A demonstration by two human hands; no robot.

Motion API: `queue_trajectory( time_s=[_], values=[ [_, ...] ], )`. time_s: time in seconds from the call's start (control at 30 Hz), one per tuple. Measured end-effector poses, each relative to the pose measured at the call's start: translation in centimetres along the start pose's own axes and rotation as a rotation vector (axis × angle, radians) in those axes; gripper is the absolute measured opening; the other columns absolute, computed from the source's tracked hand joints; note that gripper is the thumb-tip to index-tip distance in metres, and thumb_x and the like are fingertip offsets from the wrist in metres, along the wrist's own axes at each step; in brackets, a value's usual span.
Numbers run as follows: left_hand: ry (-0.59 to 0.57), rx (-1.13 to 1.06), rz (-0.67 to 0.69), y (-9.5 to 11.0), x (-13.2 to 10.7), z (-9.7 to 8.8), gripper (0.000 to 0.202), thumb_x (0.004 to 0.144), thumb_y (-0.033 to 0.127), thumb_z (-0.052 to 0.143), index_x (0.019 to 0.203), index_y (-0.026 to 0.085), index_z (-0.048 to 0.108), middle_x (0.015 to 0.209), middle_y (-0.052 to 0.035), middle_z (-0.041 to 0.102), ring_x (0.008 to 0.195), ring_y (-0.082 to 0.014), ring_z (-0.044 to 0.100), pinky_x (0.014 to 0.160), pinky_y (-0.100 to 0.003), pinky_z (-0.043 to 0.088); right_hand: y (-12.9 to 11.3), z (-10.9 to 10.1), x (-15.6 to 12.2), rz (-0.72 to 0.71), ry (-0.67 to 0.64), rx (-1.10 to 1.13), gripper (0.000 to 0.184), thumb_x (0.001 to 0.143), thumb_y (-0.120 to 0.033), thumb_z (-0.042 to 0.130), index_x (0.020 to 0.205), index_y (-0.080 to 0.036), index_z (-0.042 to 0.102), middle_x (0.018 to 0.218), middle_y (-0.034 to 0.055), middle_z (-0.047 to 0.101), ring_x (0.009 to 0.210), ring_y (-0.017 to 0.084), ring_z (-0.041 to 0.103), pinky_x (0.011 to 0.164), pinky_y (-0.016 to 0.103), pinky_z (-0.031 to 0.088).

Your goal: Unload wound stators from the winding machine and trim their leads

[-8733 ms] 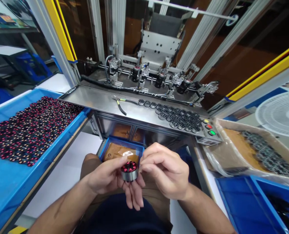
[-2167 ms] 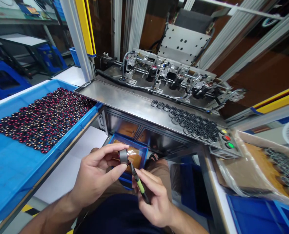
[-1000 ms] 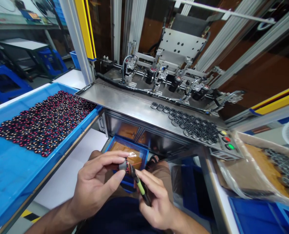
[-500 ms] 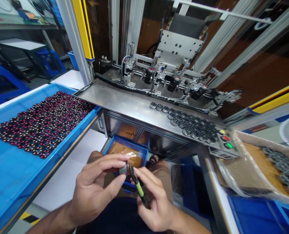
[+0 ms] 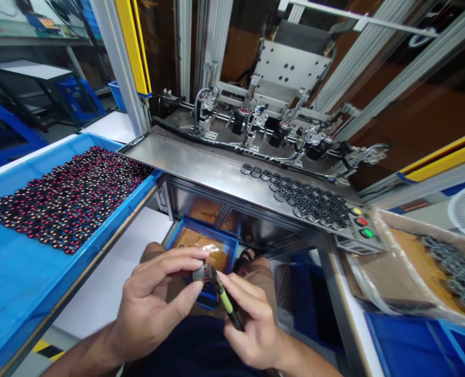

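Between the thumb and fingertips of my left hand [image 5: 157, 301] is a small round motor stator [image 5: 198, 273], grey on its rim with reddish windings on the side facing right. My right hand [image 5: 252, 317] grips a pair of cutting pliers [image 5: 225, 301] with black and light-green handles. The dark jaws of the pliers are at the winding side of the stator; whether they close on a wire is too small to make out. Both hands are over my lap, above a blue bin [image 5: 232, 256] with brown lining.
On the left, a blue tray [image 5: 12, 277] holds many wound stators [image 5: 71, 199]. Unwound stator cores [image 5: 311, 199] stand on the metal ledge [image 5: 185, 159] before the winding machine [image 5: 256, 118]. Coloured buttons [image 5: 362, 221] and a box of cores [image 5: 409, 267] are at right.
My right hand and the pliers have shifted slightly to the right, with the handles turned a little. My left hand keeps the stator in nearly the same place.
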State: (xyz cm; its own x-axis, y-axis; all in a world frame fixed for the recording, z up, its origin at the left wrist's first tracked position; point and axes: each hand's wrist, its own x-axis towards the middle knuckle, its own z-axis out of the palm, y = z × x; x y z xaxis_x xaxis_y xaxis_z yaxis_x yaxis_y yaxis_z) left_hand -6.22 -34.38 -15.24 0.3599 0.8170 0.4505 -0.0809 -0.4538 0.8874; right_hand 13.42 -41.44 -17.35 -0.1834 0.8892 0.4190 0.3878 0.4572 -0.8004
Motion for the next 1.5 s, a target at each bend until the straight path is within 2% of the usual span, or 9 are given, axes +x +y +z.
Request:
queue_trajectory(
  time_s=[0.17, 0.27, 0.37, 0.5, 0.7, 0.9, 1.07, 1.27, 1.5],
  values=[
    [0.006, 0.008, 0.002, -0.1, 0.2, -0.1, 0.039, 0.082, 0.0, 0.064, 0.111, 0.025, 0.067, 0.118, -0.0029, 0.071, 0.114, -0.018, 0.065, 0.098, -0.03, 0.056, 0.4, -0.3, -0.5, 0.146, 0.056, -0.033, 0.08, 0.066, -0.002, 0.051, 0.143, -0.025, 0.049, 0.087, 0.0042, 0.064, 0.076, 0.019, 0.06, 0.07, 0.031, 0.054],
    [-0.017, 0.07, 0.106, -0.6, 0.5, -0.4, 0.039, 0.079, -0.002, 0.066, 0.109, 0.023, 0.067, 0.124, -0.0065, 0.067, 0.114, -0.0211, 0.065, 0.097, -0.034, 0.056, 0.7, -0.4, -1.0, 0.24, 0.058, -0.035, 0.08, 0.066, -0.001, 0.051, 0.143, -0.025, 0.049, 0.095, 0.006, 0.066, 0.085, 0.02, 0.063, 0.078, 0.033, 0.055],
    [-0.019, 0.188, 0.265, -1.3, 0.9, -0.8, 0.05, 0.072, -0.004, 0.071, 0.116, 0.021, 0.064, 0.129, -0.011, 0.061, 0.115, -0.0253, 0.063, 0.096, -0.04, 0.058, 0.8, -0.6, -1.5, 0.302, 0.059, -0.028, 0.079, 0.067, 0.0, 0.052, 0.143, -0.025, 0.049, 0.1, 0.0063, 0.067, 0.087, 0.019, 0.064, 0.084, 0.033, 0.055],
    [0.016, 0.292, 0.305, -2.1, 1.3, -1.1, 0.068, 0.07, -0.001, 0.075, 0.13, 0.021, 0.054, 0.124, -0.0111, 0.062, 0.116, -0.0262, 0.063, 0.098, -0.044, 0.058, 0.6, -0.9, -2.1, 0.345, 0.059, 0.013, 0.077, 0.07, 0.0, 0.053, 0.143, -0.024, 0.049, 0.098, 0.006, 0.068, 0.086, 0.018, 0.066, 0.085, 0.033, 0.056],
    [-0.011, 0.516, 0.428, -1.2, 1.7, -1.2, 0.047, 0.074, 0.006, 0.075, 0.117, 0.021, 0.062, 0.119, -0.0088, 0.067, 0.108, -0.0216, 0.067, 0.095, -0.036, 0.058, -1.1, -1.5, -2.3, 0.367, 0.094, 0.09, 0.069, 0.072, -0.003, 0.058, 0.138, -0.023, 0.056, 0.096, 0.0094, 0.071, 0.084, 0.02, 0.067, 0.077, 0.033, 0.059],
    [-0.036, 0.608, 0.475, -0.7, 1.9, -1.2, 0.038, 0.076, 0.007, 0.074, 0.11, 0.02, 0.063, 0.115, -0.0075, 0.068, 0.106, -0.0186, 0.07, 0.094, -0.027, 0.058, -3.4, -2.4, -2.2, 0.365, -0.005, 0.35, 0.073, 0.072, -0.003, 0.056, 0.141, -0.025, 0.052, 0.096, 0.0084, 0.067, 0.075, 0.015, 0.066, 0.067, 0.029, 0.058],
    [-0.084, 0.536, 0.515, -0.8, 2.0, -1.2, 0.051, 0.076, -0.002, 0.07, 0.122, 0.018, 0.06, 0.116, -0.0091, 0.072, 0.115, -0.0227, 0.067, 0.101, -0.033, 0.056, -4.0, -3.2, -1.9, 0.338, -0.12, 0.499, 0.084, 0.069, 0.002, 0.051, 0.145, -0.033, 0.045, 0.107, 0.0066, 0.067, 0.091, 0.017, 0.068, 0.083, 0.036, 0.057],
    [-0.024, 0.41, 0.538, -1.0, 1.7, -1.0, 0.08, 0.07, -0.01, 0.07, 0.139, 0.023, 0.048, 0.116, -0.0094, 0.074, 0.106, -0.0222, 0.072, 0.092, -0.038, 0.062, -3.9, -3.4, -1.5, 0.339, -0.152, 0.491, 0.08, 0.07, -0.001, 0.053, 0.145, -0.028, 0.046, 0.107, 0.0075, 0.068, 0.094, 0.018, 0.068, 0.09, 0.041, 0.055],
    [-0.031, 0.384, 0.503, -1.1, 1.5, -1.1, 0.076, 0.071, -0.008, 0.07, 0.137, 0.024, 0.049, 0.115, -0.0097, 0.075, 0.106, -0.0236, 0.072, 0.091, -0.039, 0.063, -3.5, -2.9, -1.8, 0.363, -0.131, 0.544, 0.082, 0.069, -0.001, 0.054, 0.145, -0.03, 0.045, 0.108, 0.0077, 0.066, 0.092, 0.018, 0.068, 0.083, 0.039, 0.057]
  ],
)
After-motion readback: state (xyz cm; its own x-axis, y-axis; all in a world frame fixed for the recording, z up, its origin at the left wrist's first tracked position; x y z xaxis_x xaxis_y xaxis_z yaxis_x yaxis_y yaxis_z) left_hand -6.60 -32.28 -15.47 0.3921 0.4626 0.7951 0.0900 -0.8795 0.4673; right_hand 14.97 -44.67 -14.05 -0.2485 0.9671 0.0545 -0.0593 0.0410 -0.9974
